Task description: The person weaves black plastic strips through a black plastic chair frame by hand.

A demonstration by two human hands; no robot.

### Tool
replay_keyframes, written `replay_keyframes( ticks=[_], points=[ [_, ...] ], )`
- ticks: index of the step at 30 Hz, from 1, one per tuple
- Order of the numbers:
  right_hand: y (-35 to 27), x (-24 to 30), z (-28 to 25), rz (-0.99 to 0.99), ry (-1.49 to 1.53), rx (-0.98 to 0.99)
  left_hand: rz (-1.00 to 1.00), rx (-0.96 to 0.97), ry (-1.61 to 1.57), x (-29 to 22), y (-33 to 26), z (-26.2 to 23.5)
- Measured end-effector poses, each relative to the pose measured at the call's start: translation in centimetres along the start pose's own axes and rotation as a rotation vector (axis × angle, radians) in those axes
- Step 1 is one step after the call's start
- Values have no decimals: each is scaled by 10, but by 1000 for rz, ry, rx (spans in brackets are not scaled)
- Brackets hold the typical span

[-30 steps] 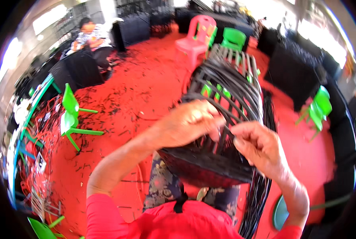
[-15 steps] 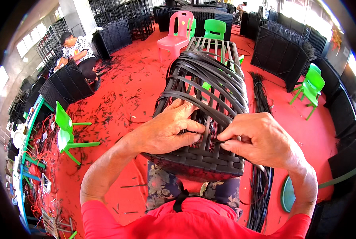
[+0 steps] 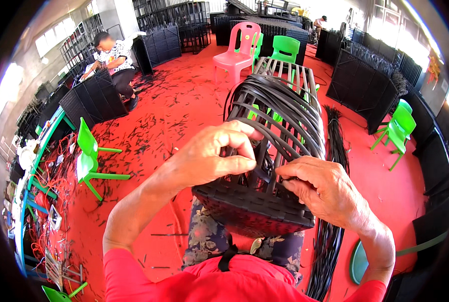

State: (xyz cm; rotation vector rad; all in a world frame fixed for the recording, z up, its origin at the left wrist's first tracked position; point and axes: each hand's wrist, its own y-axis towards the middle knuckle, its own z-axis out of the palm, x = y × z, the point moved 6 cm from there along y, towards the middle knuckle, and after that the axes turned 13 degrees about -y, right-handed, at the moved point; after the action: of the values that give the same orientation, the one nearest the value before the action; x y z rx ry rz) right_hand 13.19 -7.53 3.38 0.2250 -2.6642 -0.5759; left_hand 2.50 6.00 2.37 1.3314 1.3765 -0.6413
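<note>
The half-woven black basket (image 3: 264, 166) rests on the person's lap, long axis pointing away. Left hand (image 3: 212, 158) pinches a strip at its near end; right hand (image 3: 325, 189) clenches alongside.

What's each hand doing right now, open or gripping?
Left hand: closed, pinching a black strip on the woven frame.
Right hand: closed, fingers gripping a strip on the same frame.

- Red top (image 3: 244, 284), its short sleeves ending above the elbows.
- Both forearms bare; left hand (image 3: 209, 156) and right hand (image 3: 325, 189) wear no gloves, rings or watch.
- Dark floral trousers (image 3: 207, 236) over the lap.
- Black strap (image 3: 228, 256) hanging at the chest.
</note>
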Motion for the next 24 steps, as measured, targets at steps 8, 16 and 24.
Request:
replay_keyframes(
  ticks=[8, 16, 24],
  points=[
    [17, 1, 22, 213, 289, 157, -28, -46, -187, 2, -23, 1],
    [-2, -19, 16, 383, 372, 199, 328, -38, 581, -10, -21, 23],
    [-21, -27, 7, 490, 360, 164, 310, 192, 602, 1, 3, 45]
  ],
)
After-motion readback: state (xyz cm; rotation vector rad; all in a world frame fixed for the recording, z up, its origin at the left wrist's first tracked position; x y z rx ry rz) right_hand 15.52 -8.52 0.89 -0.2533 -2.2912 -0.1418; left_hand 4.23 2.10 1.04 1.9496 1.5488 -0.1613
